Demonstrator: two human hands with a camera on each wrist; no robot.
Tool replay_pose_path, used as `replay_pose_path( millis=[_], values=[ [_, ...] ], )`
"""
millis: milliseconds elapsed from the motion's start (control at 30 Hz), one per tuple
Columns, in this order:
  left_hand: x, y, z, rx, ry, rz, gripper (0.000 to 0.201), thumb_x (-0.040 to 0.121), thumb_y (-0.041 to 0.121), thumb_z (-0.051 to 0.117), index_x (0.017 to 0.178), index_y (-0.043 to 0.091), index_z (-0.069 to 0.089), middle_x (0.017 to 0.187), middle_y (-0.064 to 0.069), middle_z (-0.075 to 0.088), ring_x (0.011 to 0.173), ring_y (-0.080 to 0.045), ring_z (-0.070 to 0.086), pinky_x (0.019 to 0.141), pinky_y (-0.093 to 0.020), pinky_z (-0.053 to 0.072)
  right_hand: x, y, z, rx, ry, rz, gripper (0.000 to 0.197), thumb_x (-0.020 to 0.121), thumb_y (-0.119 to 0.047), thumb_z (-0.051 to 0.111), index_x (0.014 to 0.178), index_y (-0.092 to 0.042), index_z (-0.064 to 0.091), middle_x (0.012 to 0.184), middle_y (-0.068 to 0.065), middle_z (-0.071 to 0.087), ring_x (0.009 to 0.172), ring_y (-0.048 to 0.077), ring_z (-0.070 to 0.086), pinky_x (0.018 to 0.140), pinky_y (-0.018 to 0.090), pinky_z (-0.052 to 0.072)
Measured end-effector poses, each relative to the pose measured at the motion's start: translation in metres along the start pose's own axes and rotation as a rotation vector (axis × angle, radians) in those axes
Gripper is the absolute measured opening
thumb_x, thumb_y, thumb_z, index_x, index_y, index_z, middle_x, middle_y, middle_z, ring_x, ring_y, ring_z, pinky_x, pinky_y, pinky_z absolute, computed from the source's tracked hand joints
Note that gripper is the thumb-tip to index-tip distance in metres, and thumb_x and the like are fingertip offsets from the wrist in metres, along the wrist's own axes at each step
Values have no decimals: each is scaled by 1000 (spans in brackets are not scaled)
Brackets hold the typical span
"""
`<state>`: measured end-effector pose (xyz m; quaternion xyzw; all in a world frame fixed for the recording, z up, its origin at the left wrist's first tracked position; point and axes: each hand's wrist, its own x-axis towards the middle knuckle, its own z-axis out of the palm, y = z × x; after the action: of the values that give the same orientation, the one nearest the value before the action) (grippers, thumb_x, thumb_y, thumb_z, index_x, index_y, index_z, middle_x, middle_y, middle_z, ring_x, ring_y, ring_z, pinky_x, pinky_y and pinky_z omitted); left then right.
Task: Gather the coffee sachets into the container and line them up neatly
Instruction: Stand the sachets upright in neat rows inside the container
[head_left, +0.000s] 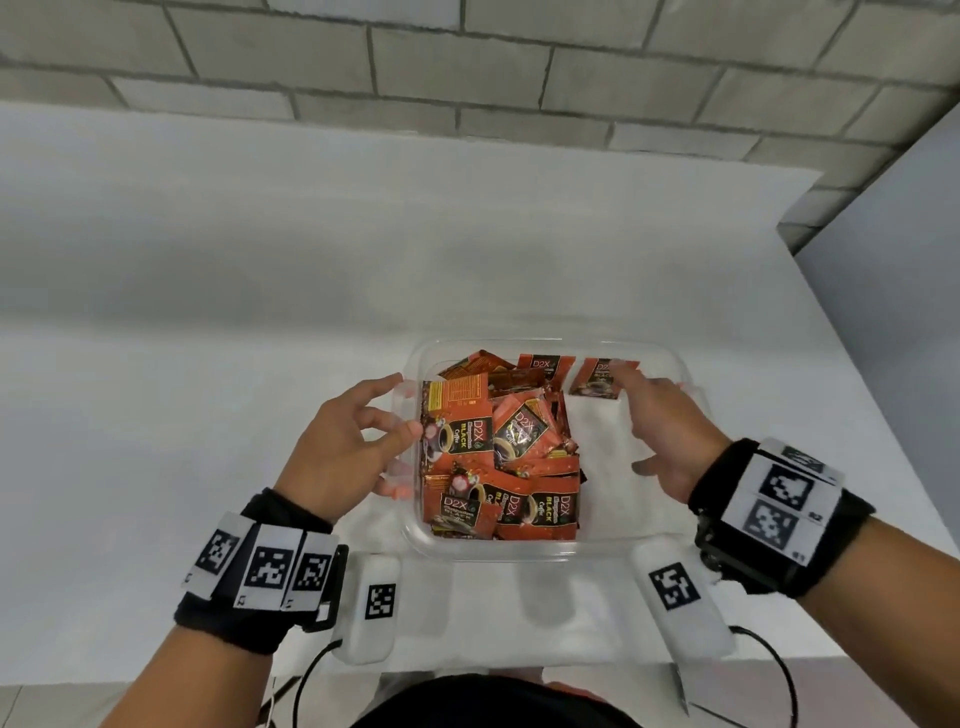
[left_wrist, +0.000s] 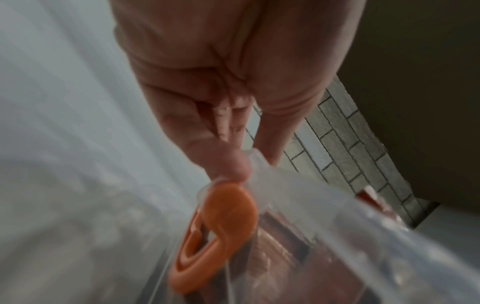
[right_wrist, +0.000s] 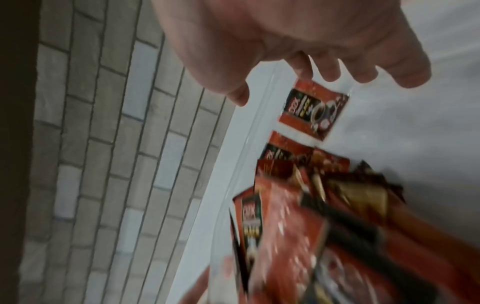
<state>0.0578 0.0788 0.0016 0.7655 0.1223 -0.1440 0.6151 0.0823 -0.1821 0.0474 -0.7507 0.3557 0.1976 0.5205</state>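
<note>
A clear plastic container (head_left: 545, 553) stands on the white table. Red coffee sachets (head_left: 498, 452) lie piled unevenly in its left half. One lone sachet (head_left: 597, 379) lies flat in the far right corner. My left hand (head_left: 400, 415) is at the container's left rim (left_wrist: 298, 181), fingers loosely bent, a fingertip (left_wrist: 233, 164) touching the rim by an orange latch (left_wrist: 221, 216). My right hand (head_left: 631, 415) hovers over the container's bare right half, fingers stretched toward the lone sachet (right_wrist: 311, 111), gripping nothing. The pile (right_wrist: 298, 226) is blurred in the right wrist view.
Two white tagged blocks (head_left: 371, 613) (head_left: 680, 597) with cables lie between the container and the table's near edge. A grey brick wall (head_left: 467, 62) runs behind the table, and a grey panel (head_left: 893, 234) closes the right side. Bare white tabletop (head_left: 208, 312) spreads left and beyond.
</note>
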Motion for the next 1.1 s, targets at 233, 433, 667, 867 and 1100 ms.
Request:
replay_pose_path(
  millis=[233, 433, 667, 867, 1100],
  values=[
    [2, 1, -1, 3, -25, -5, 53, 85, 15, 70, 133, 26, 50, 83, -4, 64, 59, -24, 68, 48, -33, 54, 34, -17, 3, -32, -33, 16, 28, 94, -18, 50, 120, -8, 52, 116, 8, 46, 114, 26, 45, 99, 43, 41],
    [2, 1, -2, -16, -34, -7, 52, 83, 15, 71, 131, 24, 51, 82, -5, 64, 57, -23, 67, 51, -37, 56, 39, -19, 29, -138, -71, -26, 25, 93, -19, 56, 110, 0, 57, 91, 8, 54, 90, 22, 50, 76, 32, 47],
    [2, 1, -2, -7, -45, -7, 52, 85, 15, 70, 132, 25, 50, 85, -6, 63, 61, -24, 68, 50, -37, 56, 29, -26, 69, -293, -141, -103, 41, 92, -42, 54, 92, -2, 63, 89, 16, 69, 81, 32, 67, 77, 39, 54],
    [0, 2, -3, 2, -42, -14, 54, 84, 18, 71, 133, 25, 50, 84, -4, 64, 63, -27, 69, 53, -40, 57, 17, -32, 68, -273, -233, -59, 71, 85, -68, 43, 122, -8, 55, 120, 12, 63, 105, 28, 61, 96, 42, 47],
    [1, 2, -2, 12, -27, -17, 55, 85, 19, 70, 134, 25, 48, 88, -5, 64, 63, -27, 69, 59, -47, 59, -11, -15, 18, -291, -165, 10, 79, 86, -71, 35, 145, -18, 34, 148, 6, 39, 133, 28, 38, 110, 48, 30]
  ],
)
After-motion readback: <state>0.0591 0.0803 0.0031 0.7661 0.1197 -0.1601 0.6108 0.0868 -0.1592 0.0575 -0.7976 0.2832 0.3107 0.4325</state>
